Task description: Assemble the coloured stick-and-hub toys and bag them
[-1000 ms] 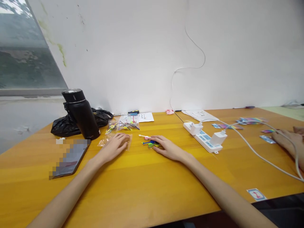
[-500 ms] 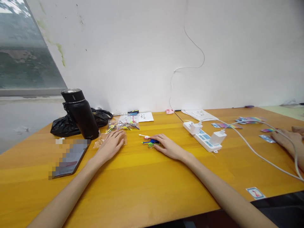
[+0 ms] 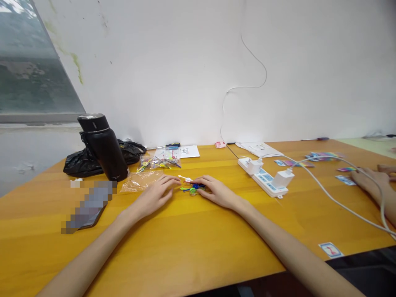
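Note:
Small coloured plastic pieces (image 3: 194,189) lie on the table under the fingers of my right hand (image 3: 220,192). They are blue, green, red and white, with thin arrow-like arms pointing left. My right thumb and fingers curl around their right side, hiding part of them. Just left of the pieces is my left hand (image 3: 156,195), open, its fingers slightly bent and reaching toward the white arrow tip without visibly holding anything. Behind my left hand, a flattened clear plastic wrapper (image 3: 137,182) rests on the table.
A black bottle (image 3: 107,150) and phone (image 3: 93,208) stand left. Bags of plastic parts (image 3: 159,159) and a screwdriver (image 3: 172,144) lie behind. A power strip (image 3: 262,178) with chargers and trailing cables sits right. Another person's hand (image 3: 369,181) is at far right.
My left hand has moved right, off the clear wrapper and toward the plastic pieces. The pieces have shifted slightly beneath my right hand, which stays nearly in place.

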Demonstrator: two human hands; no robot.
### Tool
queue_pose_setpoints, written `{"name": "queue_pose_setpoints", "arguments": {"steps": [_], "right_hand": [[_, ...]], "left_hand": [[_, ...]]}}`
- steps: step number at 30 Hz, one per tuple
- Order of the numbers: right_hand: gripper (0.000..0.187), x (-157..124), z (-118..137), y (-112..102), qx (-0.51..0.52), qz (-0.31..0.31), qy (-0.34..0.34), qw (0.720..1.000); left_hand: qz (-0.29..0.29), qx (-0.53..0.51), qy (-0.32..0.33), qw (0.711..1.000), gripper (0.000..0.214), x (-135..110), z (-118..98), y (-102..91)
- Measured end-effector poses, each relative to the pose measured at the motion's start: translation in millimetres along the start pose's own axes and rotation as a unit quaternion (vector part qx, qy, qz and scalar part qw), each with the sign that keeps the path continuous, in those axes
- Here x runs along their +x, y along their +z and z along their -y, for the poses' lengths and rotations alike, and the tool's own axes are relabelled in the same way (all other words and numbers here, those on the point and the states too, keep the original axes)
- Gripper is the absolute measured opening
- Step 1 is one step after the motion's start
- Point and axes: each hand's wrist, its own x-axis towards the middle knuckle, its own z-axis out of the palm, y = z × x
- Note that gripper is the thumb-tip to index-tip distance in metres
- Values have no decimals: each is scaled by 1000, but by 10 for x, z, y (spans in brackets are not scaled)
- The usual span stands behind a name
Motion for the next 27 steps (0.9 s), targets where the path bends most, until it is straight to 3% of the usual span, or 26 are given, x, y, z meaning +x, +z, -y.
{"name": "queue_pose_setpoints", "arguments": {"steps": [7,14,27], "right_hand": [[37,21,-21,30,3,-6,-8,1000],[37,19,28,36,4,3,-7,1000],[31,17,148,53,3,18,-21,1000]], "left_hand": [[48,-33,35,998,41,-1,-170,23],[41,-34,33,998,46,7,-120,51],[-3,-15,16,1000,28,19,-85,23]]}}
